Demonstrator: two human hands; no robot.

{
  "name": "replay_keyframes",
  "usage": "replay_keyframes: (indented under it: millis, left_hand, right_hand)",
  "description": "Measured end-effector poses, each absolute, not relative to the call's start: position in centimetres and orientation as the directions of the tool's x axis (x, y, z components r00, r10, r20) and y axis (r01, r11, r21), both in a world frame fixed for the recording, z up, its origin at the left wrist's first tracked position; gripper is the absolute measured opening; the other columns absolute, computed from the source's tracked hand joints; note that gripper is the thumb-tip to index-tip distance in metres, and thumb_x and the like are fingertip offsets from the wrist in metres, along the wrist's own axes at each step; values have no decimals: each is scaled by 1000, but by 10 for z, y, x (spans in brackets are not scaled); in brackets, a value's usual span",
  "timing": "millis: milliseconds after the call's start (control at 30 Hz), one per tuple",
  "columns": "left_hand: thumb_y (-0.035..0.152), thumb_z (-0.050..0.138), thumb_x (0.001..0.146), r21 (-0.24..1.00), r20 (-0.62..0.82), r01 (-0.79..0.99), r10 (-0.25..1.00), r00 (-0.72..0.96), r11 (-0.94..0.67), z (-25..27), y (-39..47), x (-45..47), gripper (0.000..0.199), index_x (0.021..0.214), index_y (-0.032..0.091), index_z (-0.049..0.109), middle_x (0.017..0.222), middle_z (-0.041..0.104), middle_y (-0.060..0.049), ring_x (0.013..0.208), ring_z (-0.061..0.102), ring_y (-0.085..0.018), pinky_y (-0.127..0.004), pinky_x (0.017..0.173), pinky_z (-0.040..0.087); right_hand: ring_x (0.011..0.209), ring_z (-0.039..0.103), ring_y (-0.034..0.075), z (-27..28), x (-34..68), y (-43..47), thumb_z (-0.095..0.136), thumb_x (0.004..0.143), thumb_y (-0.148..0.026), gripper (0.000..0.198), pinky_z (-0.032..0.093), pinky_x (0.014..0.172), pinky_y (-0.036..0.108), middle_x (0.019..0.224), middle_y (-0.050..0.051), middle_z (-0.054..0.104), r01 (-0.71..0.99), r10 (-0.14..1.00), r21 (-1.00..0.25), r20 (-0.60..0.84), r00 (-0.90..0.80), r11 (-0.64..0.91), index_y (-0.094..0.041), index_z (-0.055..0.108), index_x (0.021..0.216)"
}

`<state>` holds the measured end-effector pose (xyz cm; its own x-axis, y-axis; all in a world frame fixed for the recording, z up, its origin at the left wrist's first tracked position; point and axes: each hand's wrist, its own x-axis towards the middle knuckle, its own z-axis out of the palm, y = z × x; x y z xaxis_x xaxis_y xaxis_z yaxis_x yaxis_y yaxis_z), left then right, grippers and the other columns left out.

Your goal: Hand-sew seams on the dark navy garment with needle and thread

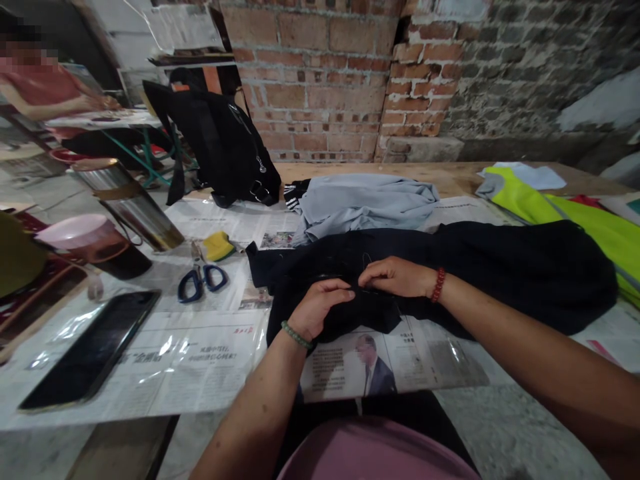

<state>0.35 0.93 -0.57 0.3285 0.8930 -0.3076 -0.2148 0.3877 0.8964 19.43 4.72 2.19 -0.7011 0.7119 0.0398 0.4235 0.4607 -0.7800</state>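
Observation:
A dark navy garment lies bunched across the table in front of me. My left hand, with a green bead bracelet at the wrist, is closed on its black cloth, thumb and forefinger together. Just to the right, my right hand, wearing a red bead bracelet, is pinched with its fingertips down at the same cloth. A thin loop of thread stands out by the right fingers. Whatever small thing those fingertips hold is too fine to make out. The two hands are close but apart.
Blue-handled scissors, a yellow sponge-like piece, a phone, a pink-lidded cup and a steel flask stand left. Behind lie grey-blue clothing, a black bag and a neon-yellow garment. Another person sits far left.

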Motion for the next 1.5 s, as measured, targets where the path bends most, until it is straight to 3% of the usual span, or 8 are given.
replay_keyframes:
  millis: [100, 300, 600, 733, 833, 1000, 1167, 1500]
  left_hand:
    - [17, 70, 55, 898, -299, -216, 891, 340, 384, -6, 9, 3, 11, 64, 14, 66, 59, 63, 1, 54, 55, -9, -20, 54, 41]
    - [19, 70, 58, 919, -264, -174, 881, 393, 354, -5, 8, 3, 11, 67, 13, 66, 61, 62, 1, 56, 54, -8, -19, 56, 40]
    - [24, 68, 63, 942, -201, -172, 894, 400, 288, -8, 7, 3, 14, 72, 14, 65, 62, 61, 2, 56, 52, -7, -18, 57, 39]
    - [24, 70, 61, 938, -215, -182, 908, 359, 294, -8, 8, 6, 14, 69, 13, 65, 57, 59, 4, 51, 50, -5, -17, 52, 37]
    - [24, 71, 60, 914, -243, -230, 903, 353, 335, -8, 9, 6, 14, 68, 14, 65, 58, 61, 3, 51, 51, -6, -18, 52, 38]
    - [21, 71, 59, 897, -244, -284, 915, 321, 339, -9, 10, 5, 11, 66, 15, 65, 60, 62, 4, 54, 54, -6, -17, 55, 39]
    - [20, 72, 58, 889, -259, -289, 911, 322, 355, -9, 10, 4, 10, 65, 15, 66, 60, 63, 3, 56, 54, -7, -17, 56, 38]
    - [18, 70, 58, 923, -216, -242, 923, 317, 299, -12, 11, 4, 7, 64, 16, 68, 62, 64, 3, 61, 53, -8, -19, 62, 37]
  right_hand:
    - [71, 57, 11, 22, 193, 46, 47, 72, -17, 23, 42, 68, 23, 77, -2, 64, 425, 729, -814, -1, -684, 397, -23, 68, 81]
    - [45, 46, 6, 16, 191, 47, 47, 73, -20, 21, 35, 44, 18, 62, -4, 57, 391, 772, -908, -139, -620, 150, -22, 63, 87]
    - [42, 42, 4, 12, 182, 47, 48, 73, -17, 19, 32, 42, 16, 54, -7, 48, 251, 783, -963, -81, -617, 99, -17, 53, 92]
    - [40, 42, 5, 15, 177, 44, 46, 76, -18, 22, 33, 41, 17, 50, -9, 42, 231, 733, -958, -34, -679, 169, -17, 50, 98]
    - [50, 50, 8, 18, 175, 44, 42, 78, -16, 26, 41, 51, 21, 58, -6, 51, 316, 735, -890, 29, -678, 327, -18, 50, 103]
    - [82, 57, 13, 24, 183, 37, 44, 77, -11, 24, 44, 76, 30, 91, 4, 60, 482, 795, -650, 357, -490, 588, -20, 57, 96]
    - [89, 55, 15, 23, 188, 12, 51, 75, -15, 20, 45, 80, 32, 94, 5, 60, 440, 713, -562, 520, -470, 700, -21, 59, 92]
    - [86, 55, 16, 3, 174, 8, 55, 77, -19, 8, 44, 78, 34, 86, 4, 62, 464, 619, -425, 645, -448, 778, -20, 61, 81]
